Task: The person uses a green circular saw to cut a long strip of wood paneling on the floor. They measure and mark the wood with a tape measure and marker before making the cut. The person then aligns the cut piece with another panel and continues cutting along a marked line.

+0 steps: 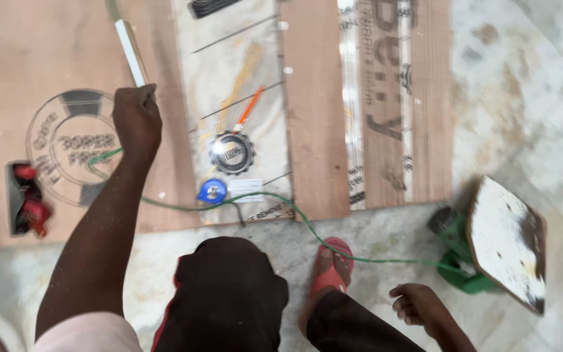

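White strip [130,51] gripped by left hand [137,120] — plywood [8,98] edge near.

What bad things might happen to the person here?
The green cord runs from near the left hand, past the sandalled foot, to the green power tool, so it might trip them. The hand-held strip could slip. The right hand hangs near the tool.
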